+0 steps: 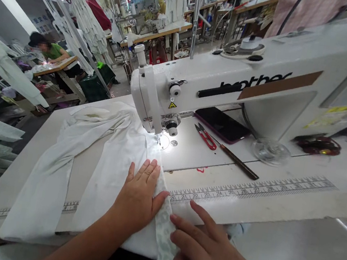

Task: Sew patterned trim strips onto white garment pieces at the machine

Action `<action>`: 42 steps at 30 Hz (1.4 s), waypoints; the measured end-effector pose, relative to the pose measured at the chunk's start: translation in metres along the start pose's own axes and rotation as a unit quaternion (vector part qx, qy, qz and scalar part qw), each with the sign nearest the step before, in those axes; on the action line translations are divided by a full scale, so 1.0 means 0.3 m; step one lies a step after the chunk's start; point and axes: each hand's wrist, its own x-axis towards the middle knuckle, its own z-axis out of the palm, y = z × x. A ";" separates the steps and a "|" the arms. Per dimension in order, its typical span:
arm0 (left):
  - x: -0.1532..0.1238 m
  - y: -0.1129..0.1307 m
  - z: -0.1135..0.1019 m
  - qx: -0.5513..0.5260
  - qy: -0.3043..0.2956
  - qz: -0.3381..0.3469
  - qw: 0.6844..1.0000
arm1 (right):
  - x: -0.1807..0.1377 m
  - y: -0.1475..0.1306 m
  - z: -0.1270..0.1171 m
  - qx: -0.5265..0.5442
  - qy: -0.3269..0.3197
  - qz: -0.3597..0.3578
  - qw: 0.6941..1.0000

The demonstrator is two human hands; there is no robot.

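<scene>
White fabric [95, 166] lies spread on the sewing table and runs under the needle of a white sewing machine [233, 82]. My left hand [138, 197] lies flat on the fabric, fingers stretched toward the needle. A narrow patterned strip [166, 230] runs along the fabric's right edge. My right hand [203, 253] rests beside that strip near the table's front, fingers extended and touching its edge. Neither hand holds anything.
Behind the needle lie red thread snips [205, 137], a dark phone [222, 124], a brown stick tool [239, 161] and a clear bobbin case [270, 151]. A printed ruler [249, 189] runs along the table. Other people work at tables far left and back.
</scene>
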 end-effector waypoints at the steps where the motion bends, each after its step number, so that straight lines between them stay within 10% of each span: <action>1: -0.001 0.000 -0.001 -0.003 0.001 0.002 1.000 | 0.000 -0.006 0.006 0.004 0.005 0.011 1.000; 20: 0.038 0.043 0.009 -0.022 0.025 -0.004 0.999 | 0.014 0.090 -0.110 -0.026 -0.109 -0.077 0.991; 42: 0.288 -0.249 0.064 -0.058 0.039 -0.009 0.998 | 0.289 0.306 -0.038 0.046 -0.237 -0.082 0.967</action>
